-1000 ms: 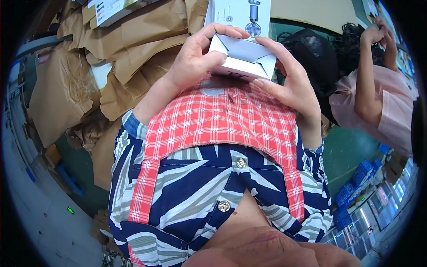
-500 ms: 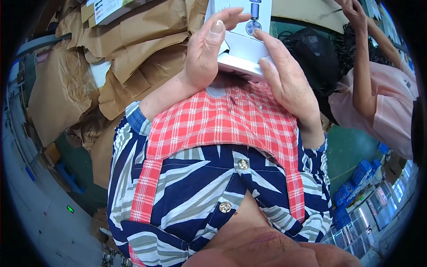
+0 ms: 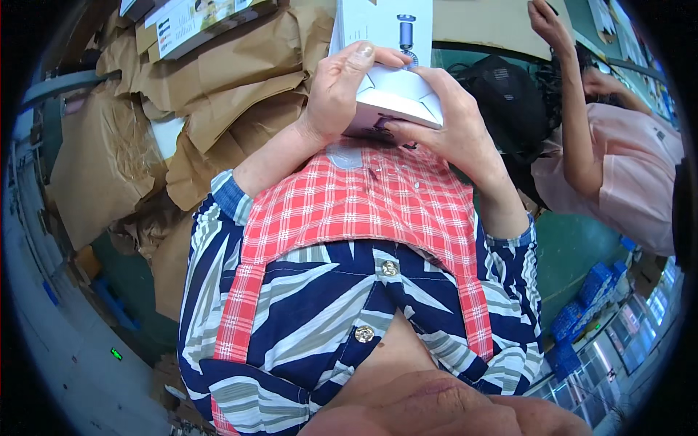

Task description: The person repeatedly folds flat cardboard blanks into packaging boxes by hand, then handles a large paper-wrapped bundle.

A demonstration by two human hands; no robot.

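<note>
White carton [image 3: 396, 102] in front of the body, just past the far part of the red checked apron [image 3: 349, 203] and directly between the person's two hands. Starting at the left, loose brown paper [image 3: 218, 73] spreads beyond the left forearm, well apart from the carton.

Next comes the left hand [image 3: 331, 94], at the carton's left end: its palm side faces in toward the carton, and its fingers stretch rightward across the far edge. They are extended rather than clenched, but the contact is partly hidden, so I cannot tell whether this hand grips or merely rests there.

The carton fills the space between, its creased white end facing up. Its longer visible edge runs left to right, slanting nearer the body toward the right, so each hand lies by one end of that line. Just beyond it is a printed box [image 3: 367, 25] showing a bluish device.

On the right, the right hand [image 3: 459, 120] is the more firmly engaged: it grasps the carton, thumb along the printed panel that faces the body, index finger at the far side. Its thumb reaches in toward the carton's middle, which makes it the nearer hand. Farther right, well apart, is a co-worker in a pink top [image 3: 611, 163].
</note>
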